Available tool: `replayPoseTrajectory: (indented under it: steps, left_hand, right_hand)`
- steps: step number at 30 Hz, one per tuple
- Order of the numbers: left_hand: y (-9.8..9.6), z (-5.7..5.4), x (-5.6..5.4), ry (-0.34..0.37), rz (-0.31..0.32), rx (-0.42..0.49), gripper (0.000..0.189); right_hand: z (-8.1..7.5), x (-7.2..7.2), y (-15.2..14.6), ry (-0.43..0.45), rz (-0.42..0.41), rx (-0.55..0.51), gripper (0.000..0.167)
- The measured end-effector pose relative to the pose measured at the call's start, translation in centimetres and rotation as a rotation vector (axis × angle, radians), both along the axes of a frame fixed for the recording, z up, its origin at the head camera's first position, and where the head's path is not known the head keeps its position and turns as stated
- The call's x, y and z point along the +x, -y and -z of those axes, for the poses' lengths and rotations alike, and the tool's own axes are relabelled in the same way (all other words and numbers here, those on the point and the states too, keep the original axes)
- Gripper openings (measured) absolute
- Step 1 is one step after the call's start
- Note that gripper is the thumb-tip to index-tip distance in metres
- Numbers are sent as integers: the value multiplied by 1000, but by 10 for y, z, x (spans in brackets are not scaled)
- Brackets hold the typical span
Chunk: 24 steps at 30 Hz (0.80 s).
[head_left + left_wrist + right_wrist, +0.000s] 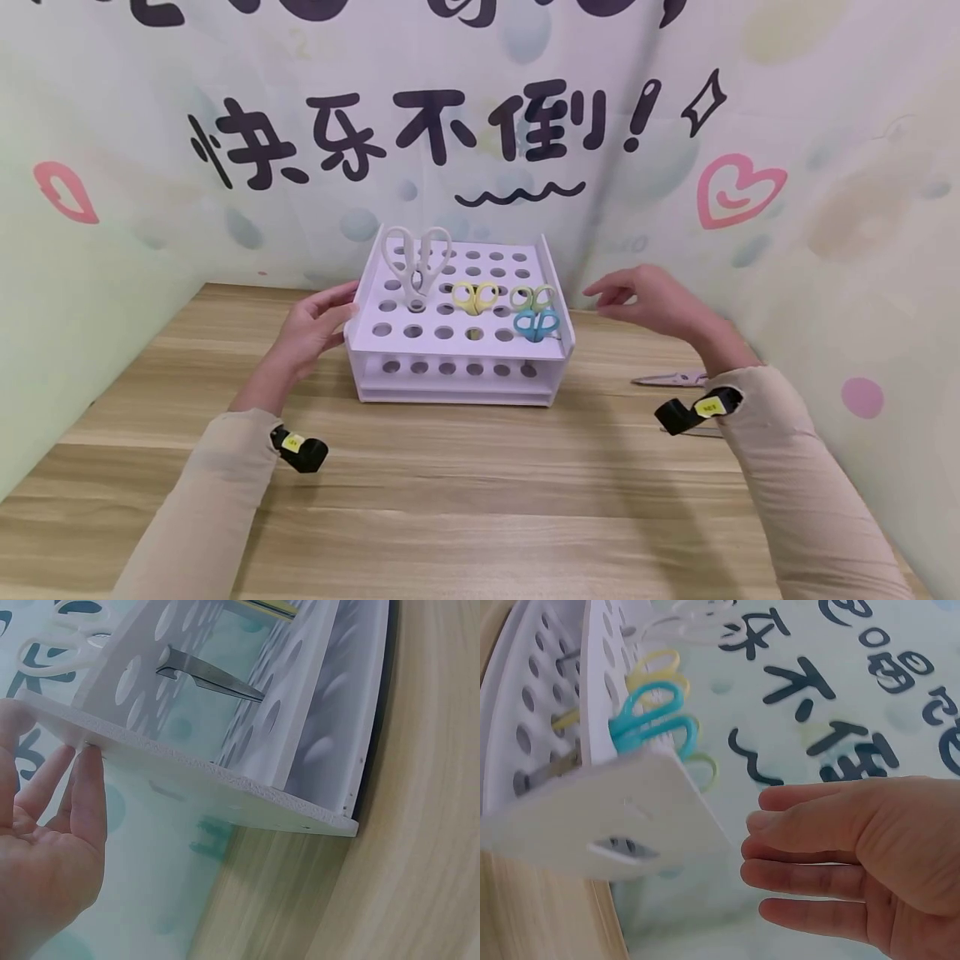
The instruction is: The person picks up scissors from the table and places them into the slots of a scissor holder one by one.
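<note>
A white rack with rows of round holes stands on the table. Straight fingers of my left hand touch its left side panel, as the left wrist view also shows. My right hand hovers off the rack's right side, fingers loosely bent and nothing held. Set in the holes, handles up, are white scissors, yellow scissors, green scissors and blue scissors. Below the top shelf a grey metal blade shows in the left wrist view.
On the table to the right lie pink-handled scissors, partly behind my right forearm. Nearer me, another metal blade shows beside the black wrist camera. A printed cloth backdrop rises behind the wooden table.
</note>
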State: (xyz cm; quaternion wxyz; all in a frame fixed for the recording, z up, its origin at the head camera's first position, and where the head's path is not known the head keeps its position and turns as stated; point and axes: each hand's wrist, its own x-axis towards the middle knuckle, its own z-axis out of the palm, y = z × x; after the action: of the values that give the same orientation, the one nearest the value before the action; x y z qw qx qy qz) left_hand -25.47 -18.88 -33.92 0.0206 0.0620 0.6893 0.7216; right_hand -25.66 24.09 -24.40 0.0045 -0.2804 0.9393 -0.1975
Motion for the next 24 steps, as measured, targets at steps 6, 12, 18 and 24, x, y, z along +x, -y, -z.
replayPoseTrajectory:
  steps: [6,12,18,24]
  left_hand:
    - [1,-2,1,15,-9,-37,56]
    - [0,-1,2,17,-5,-31,56]
    - [1,0,2,2,2,-1,56]
    - [0,0,1,-7,11,15,56]
  right_hand:
    - [6,11,-33,16,61,-7,30]
    - [18,22,-68,67,132,-6,31]
    - [34,31,-101,90,183,-27,31]
    - [53,41,-133,145,238,-67,34]
